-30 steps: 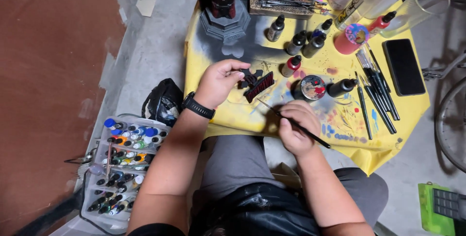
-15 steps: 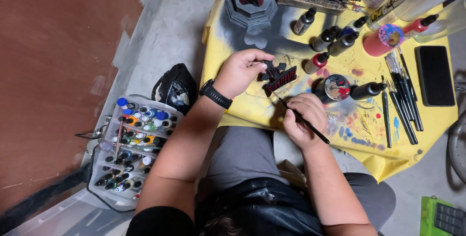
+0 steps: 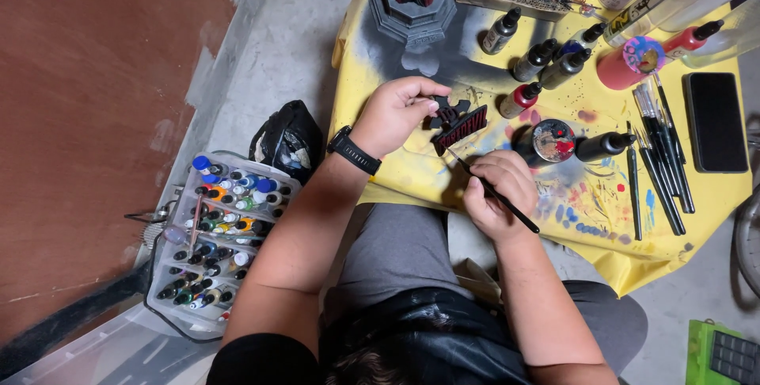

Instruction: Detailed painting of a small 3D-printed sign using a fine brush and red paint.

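- A dark model part [image 3: 457, 118] is gripped in the left hand [image 3: 393, 114].
- A brush [image 3: 492, 191] is pinched in the right hand [image 3: 499, 195]; its tip, seemingly touching, is best kept light.

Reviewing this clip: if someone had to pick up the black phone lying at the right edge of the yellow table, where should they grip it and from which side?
Probably across its two long edges, coming straight down from above. The phone lies flat, screen up, on the yellow table. Its right long edge is clear, while brushes lie close along the left, so the fingers there need care.

Bottle tray [image 3: 229, 230] on floor left of table [image 3: 372, 68]; brushes [image 3: 657, 155], phone [image 3: 715, 122] at table's right.
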